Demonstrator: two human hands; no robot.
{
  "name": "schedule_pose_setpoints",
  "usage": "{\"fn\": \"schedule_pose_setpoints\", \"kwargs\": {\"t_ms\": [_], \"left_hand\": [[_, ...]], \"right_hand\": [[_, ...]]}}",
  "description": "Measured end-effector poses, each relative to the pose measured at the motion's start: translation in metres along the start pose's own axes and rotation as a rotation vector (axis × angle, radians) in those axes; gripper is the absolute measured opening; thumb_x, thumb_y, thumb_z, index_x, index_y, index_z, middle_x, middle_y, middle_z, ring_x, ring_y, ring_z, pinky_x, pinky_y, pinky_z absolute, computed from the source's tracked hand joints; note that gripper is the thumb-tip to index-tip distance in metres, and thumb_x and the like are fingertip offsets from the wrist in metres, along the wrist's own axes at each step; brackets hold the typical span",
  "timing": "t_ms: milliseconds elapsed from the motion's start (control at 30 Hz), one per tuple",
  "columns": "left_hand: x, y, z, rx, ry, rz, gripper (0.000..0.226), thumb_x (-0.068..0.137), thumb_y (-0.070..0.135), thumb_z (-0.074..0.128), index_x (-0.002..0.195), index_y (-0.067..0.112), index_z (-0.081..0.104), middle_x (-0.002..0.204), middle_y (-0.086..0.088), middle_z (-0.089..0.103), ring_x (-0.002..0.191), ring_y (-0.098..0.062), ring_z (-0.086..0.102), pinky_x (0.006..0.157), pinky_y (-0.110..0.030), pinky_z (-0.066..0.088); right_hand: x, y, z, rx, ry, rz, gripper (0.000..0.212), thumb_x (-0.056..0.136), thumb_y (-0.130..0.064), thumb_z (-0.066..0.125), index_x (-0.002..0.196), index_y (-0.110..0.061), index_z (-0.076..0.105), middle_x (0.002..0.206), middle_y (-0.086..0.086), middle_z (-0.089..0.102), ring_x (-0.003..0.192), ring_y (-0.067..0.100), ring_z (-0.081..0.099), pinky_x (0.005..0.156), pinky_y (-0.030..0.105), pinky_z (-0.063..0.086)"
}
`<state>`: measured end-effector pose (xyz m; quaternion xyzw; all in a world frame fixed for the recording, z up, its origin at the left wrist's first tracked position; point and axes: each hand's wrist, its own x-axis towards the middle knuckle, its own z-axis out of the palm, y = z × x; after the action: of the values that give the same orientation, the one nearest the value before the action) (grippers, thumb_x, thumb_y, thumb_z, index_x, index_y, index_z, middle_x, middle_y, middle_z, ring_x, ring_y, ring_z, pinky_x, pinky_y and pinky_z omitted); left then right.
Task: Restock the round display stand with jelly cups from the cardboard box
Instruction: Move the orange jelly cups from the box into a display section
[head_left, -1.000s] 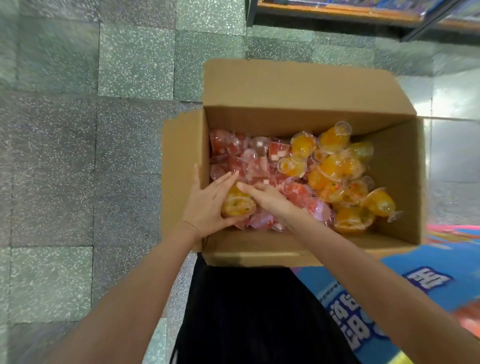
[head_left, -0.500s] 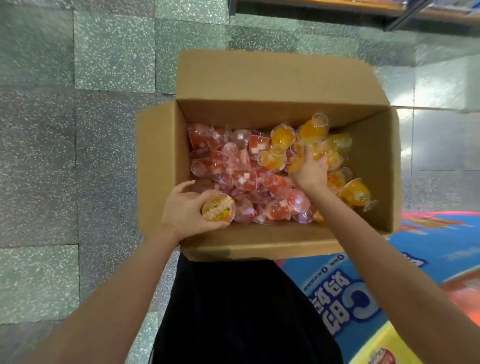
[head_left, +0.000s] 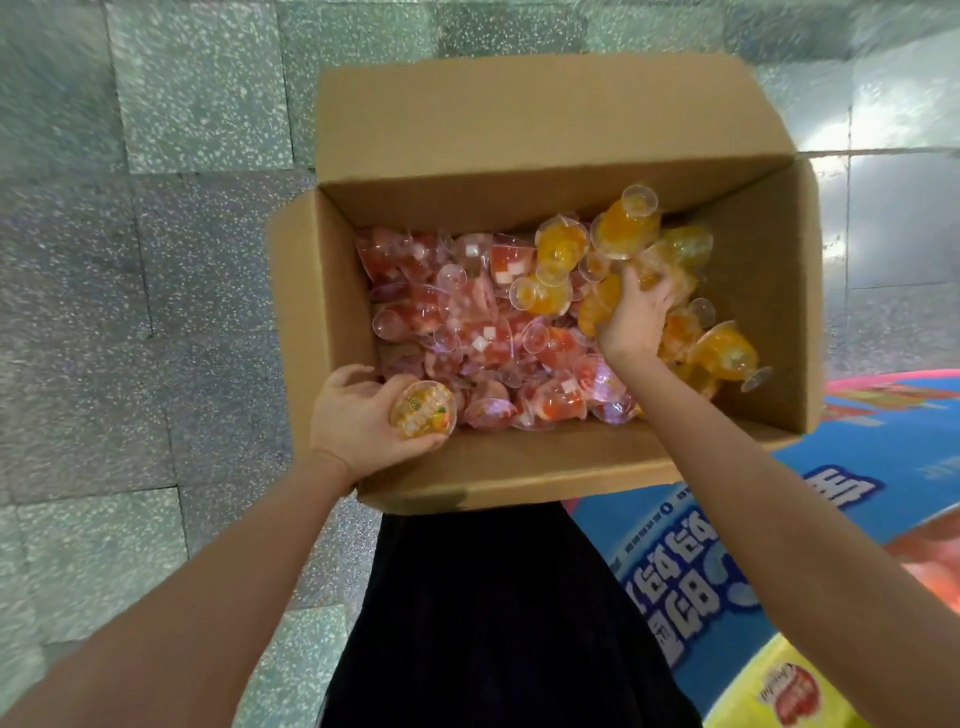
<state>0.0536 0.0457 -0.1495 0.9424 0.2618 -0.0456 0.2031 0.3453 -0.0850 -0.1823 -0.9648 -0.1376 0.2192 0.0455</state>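
An open cardboard box (head_left: 519, 467) stands on the floor below me, filled with several red jelly cups (head_left: 467, 322) on its left and orange jelly cups (head_left: 623, 228) on its right. My left hand (head_left: 358, 421) hovers over the box's near left corner and grips one orange jelly cup (head_left: 423, 409), its printed lid facing up. My right hand (head_left: 636, 317) is down among the orange cups, fingers curled around an orange cup (head_left: 597, 306). The round display stand (head_left: 779, 545) shows as a blue and yellow printed surface at the lower right.
Grey speckled floor tiles (head_left: 130, 312) surround the box. The box's far flap (head_left: 545, 114) stands open away from me. My dark skirt (head_left: 493, 623) fills the lower middle, right behind the box's near wall.
My left hand lifted an orange cup out of the pile and drew it to the near left corner. My right hand moved right into the orange cups and closed on one.
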Motion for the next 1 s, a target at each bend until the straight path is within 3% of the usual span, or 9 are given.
{"fn": "schedule_pose_setpoints", "kwargs": {"t_ms": [200, 367, 500, 567, 633, 733, 833, 900, 1000], "left_hand": [[-0.001, -0.001, 0.001, -0.011, 0.042, 0.042, 0.07, 0.058, 0.081, 0.05, 0.092, 0.023, 0.07, 0.05, 0.0, 0.062, 0.055, -0.017, 0.065, 0.086, -0.028, 0.036], [-0.002, 0.006, -0.009, -0.079, 0.007, -0.047, 0.081, 0.054, 0.088, 0.043, 0.106, 0.03, 0.065, 0.067, 0.0, 0.07, 0.079, -0.019, 0.067, 0.093, -0.026, 0.031], [-0.004, 0.012, -0.019, -0.27, -0.217, -0.184, 0.091, 0.049, 0.083, 0.067, 0.121, 0.031, 0.049, 0.101, 0.0, 0.07, 0.104, -0.026, 0.061, 0.096, -0.032, 0.041], [-0.01, 0.021, -0.025, -0.397, -0.241, -0.242, 0.083, 0.049, 0.075, 0.075, 0.114, 0.028, 0.052, 0.104, 0.001, 0.069, 0.101, -0.024, 0.062, 0.084, -0.033, 0.049], [-0.021, 0.041, -0.03, -0.469, -0.234, -0.265, 0.076, 0.051, 0.07, 0.078, 0.108, 0.025, 0.057, 0.102, 0.002, 0.068, 0.097, -0.022, 0.062, 0.081, -0.035, 0.05], [-0.033, 0.09, -0.036, -0.705, -0.327, -0.27, 0.059, 0.061, 0.059, 0.081, 0.105, 0.027, 0.059, 0.099, 0.006, 0.066, 0.094, -0.02, 0.063, 0.084, -0.042, 0.053], [-0.04, 0.146, -0.036, -0.891, -0.396, -0.217, 0.049, 0.069, 0.047, 0.08, 0.108, 0.029, 0.058, 0.102, 0.005, 0.066, 0.089, -0.028, 0.067, 0.075, -0.045, 0.057], [-0.048, 0.187, -0.03, -1.033, -0.475, -0.206, 0.043, 0.071, 0.042, 0.081, 0.105, 0.036, 0.056, 0.106, 0.003, 0.065, 0.09, -0.032, 0.069, 0.076, -0.047, 0.058], [-0.067, 0.248, -0.017, -1.125, -0.562, -0.115, 0.04, 0.079, 0.022, 0.078, 0.11, 0.026, 0.053, 0.112, -0.004, 0.062, 0.099, -0.027, 0.065, 0.075, -0.04, 0.059]], "right_hand": [[-0.052, 0.001, -0.014, 0.169, 0.107, -0.167, 0.061, 0.08, 0.004, 0.067, 0.13, -0.027, 0.052, 0.147, 0.016, 0.032, 0.135, 0.033, 0.034, 0.108, 0.039, 0.039], [-0.125, 0.001, -0.034, 0.498, -0.011, -0.186, 0.056, 0.092, -0.029, 0.063, 0.143, -0.026, 0.041, 0.145, 0.004, 0.043, 0.114, 0.021, 0.051, 0.104, 0.033, 0.038], [-0.179, 0.012, -0.034, 1.078, -0.175, 0.275, 0.065, 0.084, -0.033, 0.071, 0.135, -0.013, 0.035, 0.139, 0.008, 0.043, 0.122, 0.021, 0.05, 0.103, 0.042, 0.045], [-0.203, 0.021, -0.039, 1.348, -0.22, 0.386, 0.039, 0.088, -0.027, 0.068, 0.116, -0.009, 0.047, 0.12, 0.014, 0.054, 0.102, 0.025, 0.06, 0.081, 0.039, 0.053], [-0.229, 0.031, -0.046, 1.613, -0.231, 0.449, 0.027, 0.092, -0.02, 0.062, 0.112, -0.003, 0.054, 0.104, 0.017, 0.058, 0.081, 0.023, 0.061, 0.064, 0.031, 0.048], [-0.265, 0.056, -0.061, 1.877, -0.139, 0.533, 0.04, 0.093, -0.018, 0.059, 0.128, -0.001, 0.05, 0.113, 0.014, 0.061, 0.088, 0.022, 0.062, 0.066, 0.026, 0.051], [-0.294, 0.082, -0.074, 2.022, -0.023, 0.576, 0.04, 0.094, -0.016, 0.057, 0.13, 0.001, 0.05, 0.125, 0.017, 0.059, 0.101, 0.024, 0.062, 0.068, 0.026, 0.057], [-0.315, 0.102, -0.082, 2.06, 0.08, 0.594, 0.039, 0.096, -0.018, 0.054, 0.13, 0.002, 0.051, 0.121, 0.018, 0.059, 0.09, 0.022, 0.062, 0.06, 0.023, 0.055], [-0.351, 0.14, -0.087, 2.042, 0.263, 0.637, 0.04, 0.097, -0.023, 0.051, 0.129, 0.001, 0.053, 0.108, 0.013, 0.059, 0.075, 0.016, 0.058, 0.05, 0.019, 0.048]]}}
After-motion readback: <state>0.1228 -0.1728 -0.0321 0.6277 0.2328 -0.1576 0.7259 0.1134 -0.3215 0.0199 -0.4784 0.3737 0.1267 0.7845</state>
